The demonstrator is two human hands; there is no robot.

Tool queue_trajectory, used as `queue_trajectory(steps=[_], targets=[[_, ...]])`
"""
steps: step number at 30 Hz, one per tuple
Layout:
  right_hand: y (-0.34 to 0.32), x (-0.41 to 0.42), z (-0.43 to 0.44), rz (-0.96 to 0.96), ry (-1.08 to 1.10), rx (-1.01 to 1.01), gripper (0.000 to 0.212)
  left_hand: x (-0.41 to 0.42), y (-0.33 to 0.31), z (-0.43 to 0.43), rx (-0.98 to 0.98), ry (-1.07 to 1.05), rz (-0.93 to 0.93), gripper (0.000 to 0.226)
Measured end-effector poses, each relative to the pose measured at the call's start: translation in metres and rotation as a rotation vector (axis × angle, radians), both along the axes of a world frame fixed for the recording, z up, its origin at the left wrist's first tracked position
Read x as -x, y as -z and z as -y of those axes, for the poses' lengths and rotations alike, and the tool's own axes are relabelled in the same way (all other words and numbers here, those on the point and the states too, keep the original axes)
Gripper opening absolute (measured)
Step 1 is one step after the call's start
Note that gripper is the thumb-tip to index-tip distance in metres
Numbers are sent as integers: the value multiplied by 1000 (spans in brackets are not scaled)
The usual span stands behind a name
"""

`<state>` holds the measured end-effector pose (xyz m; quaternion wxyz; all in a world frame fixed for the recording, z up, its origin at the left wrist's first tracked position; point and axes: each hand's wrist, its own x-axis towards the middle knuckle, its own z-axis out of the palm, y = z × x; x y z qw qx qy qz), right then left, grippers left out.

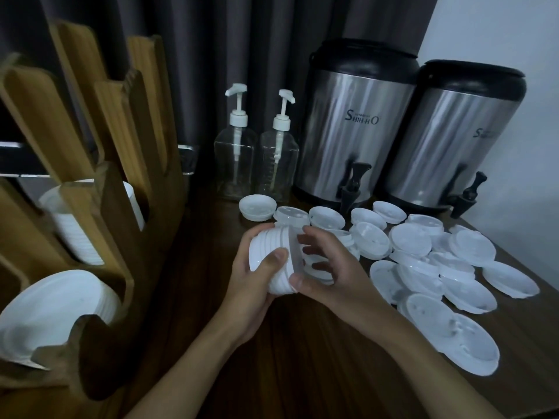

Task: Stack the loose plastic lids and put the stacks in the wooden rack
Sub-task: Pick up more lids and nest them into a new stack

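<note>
I hold a short stack of lids [273, 258] on its side above the dark wooden table [272, 358], gripped between both hands. My left hand [254, 285] cups the stack from below and from the left, its thumb pressed across the face of the end lid, so it is closed around the stack. My right hand [323, 267] comes in from the right, its thumb under the stack's lower edge and its fingers curled over the open right end, also grasping the stack. To the right of my hands, loose lids [423, 267] lie scattered over the table, many overlapping, some face up and some tilted on their neighbours. One lid [257, 207] sits apart from the rest, just in front of two clear pump bottles [257, 158]. Behind the loose lids stand two steel drink dispensers [408, 131] with black tops and black taps, side by side against a dark curtain [211, 55]. On my left is the wooden rack [115, 207], its slats rising at an angle. A stack of lids [75, 231] already lies in one upper slot, and a larger stack [54, 316] rests in the nearest slot, its broad face turned towards me.
</note>
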<state>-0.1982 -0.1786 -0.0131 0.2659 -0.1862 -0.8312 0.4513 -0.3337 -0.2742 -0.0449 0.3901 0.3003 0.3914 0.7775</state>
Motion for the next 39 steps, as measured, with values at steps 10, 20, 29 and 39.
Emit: queue_trajectory(steps=[10, 20, 29, 39], targets=[[-5, -4, -12, 62, -169, -187, 83, -4, -1, 2, -15, 26, -92, 55], [3, -9, -14, 99, -83, -168, 92, -7, 3, 2, -1, -36, -321, 50], [8, -19, -16, 201, -107, -163, 90, -7, 2, 1, 9, -123, -446, 56], [17, -73, -48, 622, 179, -467, 101, -11, 9, -5, 52, -51, -359, 51]])
